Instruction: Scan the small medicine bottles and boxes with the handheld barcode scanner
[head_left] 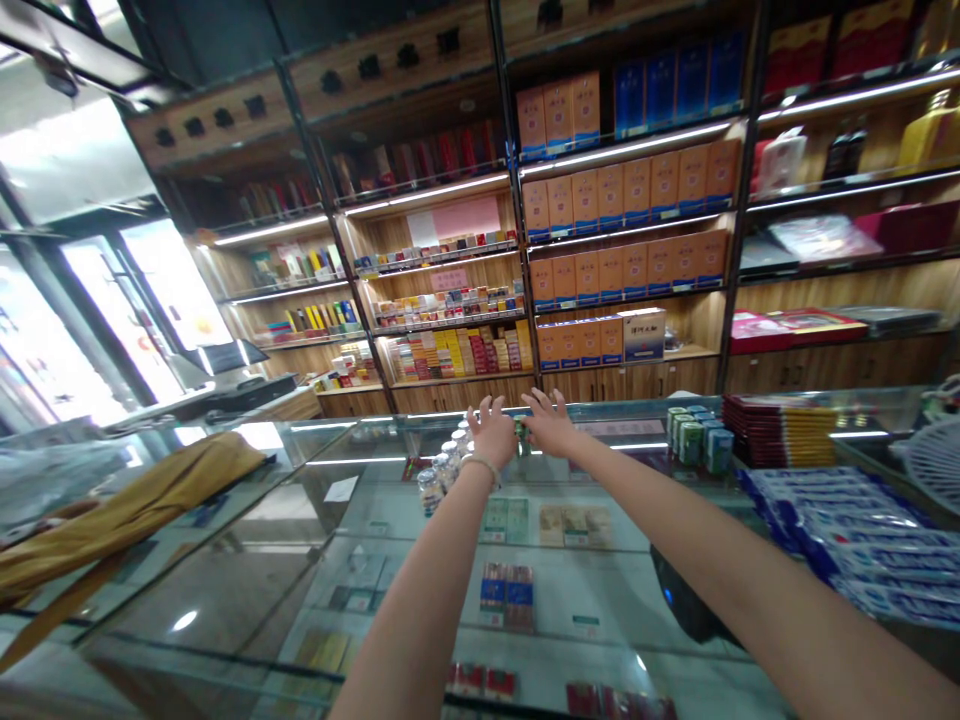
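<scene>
Both my arms reach far across a glass counter [360, 560]. My left hand [491, 432] and my right hand [549, 425] meet at a small green box [520, 436] near the counter's far edge, thumbs and forefingers pinching it from either side while the other fingers stick up. A bracelet circles my left wrist. Just left of my left hand stands a row of small clear bottles [444, 468].
Small green and blue boxes [699, 435] and a red-and-yellow carton stack [780, 428] sit at the right, with blue-white packs [855, 535] nearer. A yellow cloth [127, 510] lies at the left. Shelves of orange boxes [630, 190] fill the back wall. A white fan [937, 460] stands at the far right.
</scene>
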